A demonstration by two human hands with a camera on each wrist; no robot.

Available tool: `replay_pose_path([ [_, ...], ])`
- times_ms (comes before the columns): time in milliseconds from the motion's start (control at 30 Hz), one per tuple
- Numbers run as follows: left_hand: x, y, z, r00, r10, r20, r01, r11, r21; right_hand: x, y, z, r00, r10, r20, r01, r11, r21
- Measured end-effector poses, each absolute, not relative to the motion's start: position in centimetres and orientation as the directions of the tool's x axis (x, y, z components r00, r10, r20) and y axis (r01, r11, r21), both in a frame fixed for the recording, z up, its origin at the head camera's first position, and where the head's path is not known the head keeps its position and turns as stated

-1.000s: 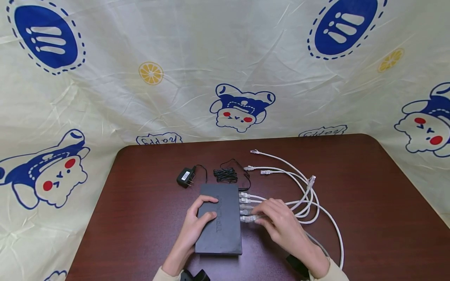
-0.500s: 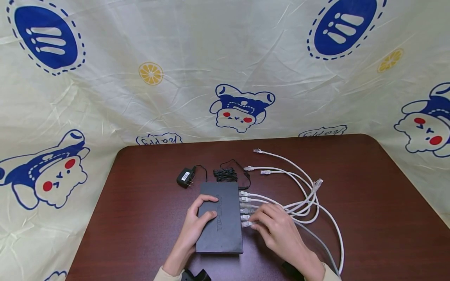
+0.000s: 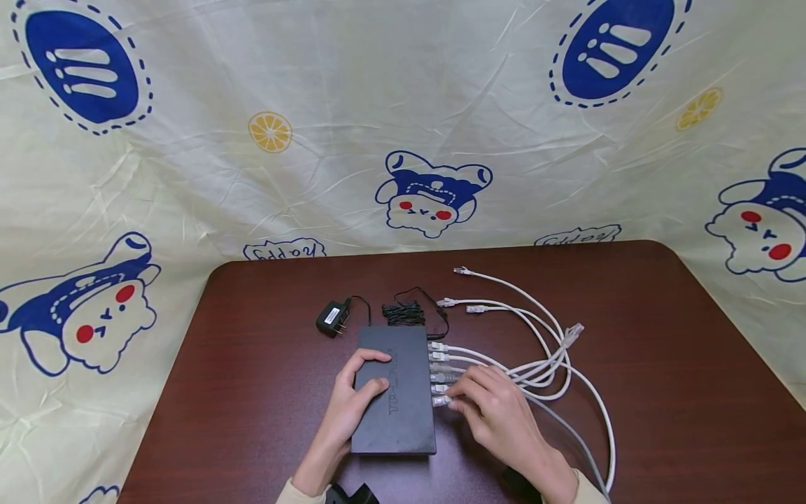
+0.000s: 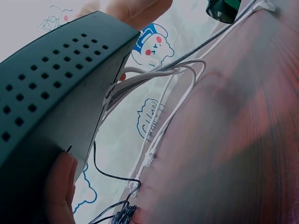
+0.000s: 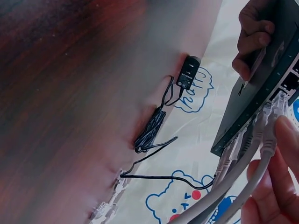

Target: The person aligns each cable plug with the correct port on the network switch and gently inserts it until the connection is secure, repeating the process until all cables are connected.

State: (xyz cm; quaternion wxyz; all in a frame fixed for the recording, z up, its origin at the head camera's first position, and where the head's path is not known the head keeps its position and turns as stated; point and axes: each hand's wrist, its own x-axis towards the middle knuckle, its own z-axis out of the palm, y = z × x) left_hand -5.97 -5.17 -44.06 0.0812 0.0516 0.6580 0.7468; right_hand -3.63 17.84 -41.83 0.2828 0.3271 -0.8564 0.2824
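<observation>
My left hand [image 3: 352, 399] grips a dark network switch [image 3: 397, 430] by its left side, thumb and a finger lying on the top. In the left wrist view the switch [image 4: 79, 112] is held up off the table. With its thumb and fingers, my right hand [image 3: 500, 416] pinches an Ethernet cable at its clear plug [image 5: 280, 102], which sits at a port on the switch's right side. Several other Ethernet plugs [image 3: 439, 357] line the same side, one of them on a grey cable. Whether the pinched plug is fully seated I cannot tell.
A black power adapter [image 3: 331, 318] and its bundled cord [image 3: 404, 313] lie behind the switch. White Ethernet cables [image 3: 554, 378] loop across the brown table [image 3: 667, 350] to the right, their loose plugs [image 3: 476, 309] toward the back. A printed cloth [image 3: 334, 70] hangs behind.
My right hand has moved slightly nearer and left, bringing the pinched plug to the port nearest me. The white cables on the right shifted a little. The left hand stays on the switch.
</observation>
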Motion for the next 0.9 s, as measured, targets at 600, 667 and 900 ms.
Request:
replay_pose_path([
  [600, -6.16, -4.83, -43.61, -0.985, 0.172, -0.010, -0.026, -0.089, 0.996, -4.03, 17.40, -41.60, -0.615, -0.374, 0.694, -0.738, 0.583, -0.339],
  [667, -6.19, -4.77, -43.56, -0.986, 0.165, 0.000, -0.014, -0.084, 0.996, -4.03, 17.27, -41.67, -0.620, -0.362, 0.696, -0.735, 0.577, -0.355],
  [900, -6.26, -4.31, -43.73, -0.987, 0.162, 0.016, 0.009, -0.045, 0.999, -3.88, 16.99, -42.07, -0.613, -0.328, 0.719, -0.735, 0.572, -0.365],
])
